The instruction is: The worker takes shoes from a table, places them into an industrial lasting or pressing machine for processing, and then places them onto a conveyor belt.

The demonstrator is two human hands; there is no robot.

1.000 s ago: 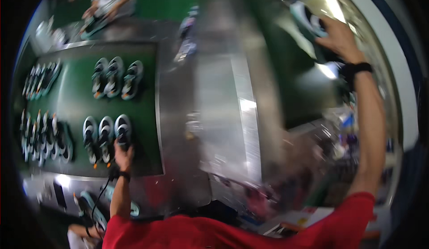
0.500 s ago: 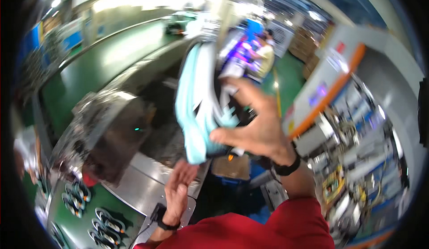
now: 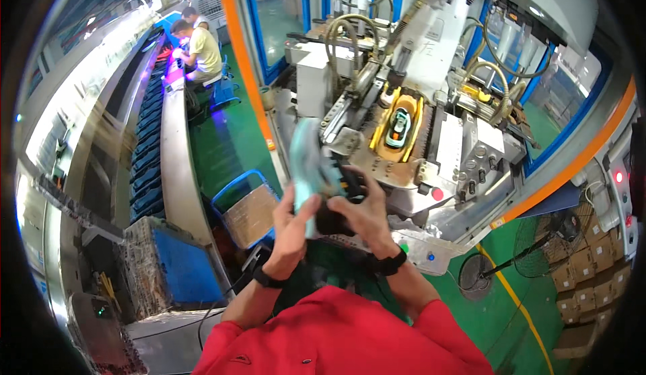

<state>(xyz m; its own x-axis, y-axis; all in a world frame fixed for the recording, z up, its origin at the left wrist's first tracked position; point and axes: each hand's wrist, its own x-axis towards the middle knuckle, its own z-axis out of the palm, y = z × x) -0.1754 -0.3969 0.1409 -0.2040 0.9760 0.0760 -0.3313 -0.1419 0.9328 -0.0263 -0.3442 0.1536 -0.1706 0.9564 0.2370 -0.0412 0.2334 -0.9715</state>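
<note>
Handling it should be easy, since the shoe [image 3: 309, 173] is probably light, springy in its sole and soft in its upper, so a hold along the firmer sole edge would likely dent it least. Motion blur smears its pale teal sole side, turned toward the left, and its mostly dark upper, as it hangs in the air between the left hand [image 3: 289, 235] and right hand [image 3: 369, 215], the fingers of both closed around it. Beyond stands a machine [image 3: 445, 145] with another shoe [image 3: 402, 129] in a yellow cradle [image 3: 389, 151]
</note>
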